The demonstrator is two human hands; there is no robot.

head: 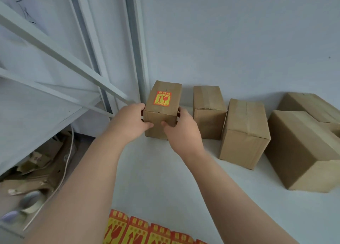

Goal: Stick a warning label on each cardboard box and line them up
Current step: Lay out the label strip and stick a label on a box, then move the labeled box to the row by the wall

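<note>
- Head view: both hands grasp one small cardboard box (161, 111) at the far left of the desk (165, 179), close to the wall.
- The left hand (132, 122) presses the box's left side, thumb on the near face; the right hand (181, 129) does the same on the right side. Each grip is closed on the box.
- This box carries a warning label (161, 98) on its top face, so the sticking step looks done for it.
- Whether the box rests fully on the desk or is lifted a little cannot be told.
- To its right stand four more boxes: a second box (208, 111), a third box (244, 131), a big box (301, 148) and, behind it, a far box (309, 105).
- None of the four shows a label on the faces in view; judged from that, one of five is done and four are left.
- The boxes stand in a loose run, not yet a straight line.
- A strip of spare labels (139, 231) lies at the desk's near edge.
- The labels are red and yellow, with two upward arrows and a broken glass. The writing on them is too small to read; no brand is visible.
</note>
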